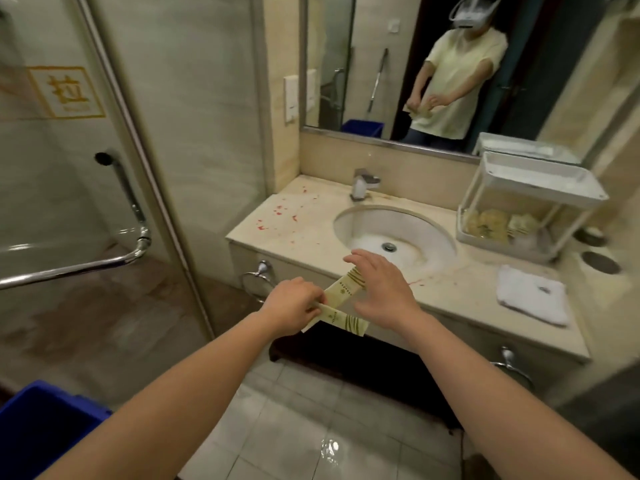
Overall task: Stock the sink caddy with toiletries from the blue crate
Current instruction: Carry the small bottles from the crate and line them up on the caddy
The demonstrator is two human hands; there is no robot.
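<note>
Blue crate [41,420] low left on the floor, my left hand [294,303] pinching two cream packets [341,320] crossed before the counter [294,233] edge, my right hand [381,289] fingers spread, uncurled over the upper one's striped end, caddy [533,188] far right beside the sink [367,230], more packets in its lower tier.

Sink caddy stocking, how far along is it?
Done: several packets already lie in the lower tier of the caddy. In hand: the left hand grips two sachets; the right hand touches the upper one. Left: placing those; what remains in the blue crate is hidden.
</note>
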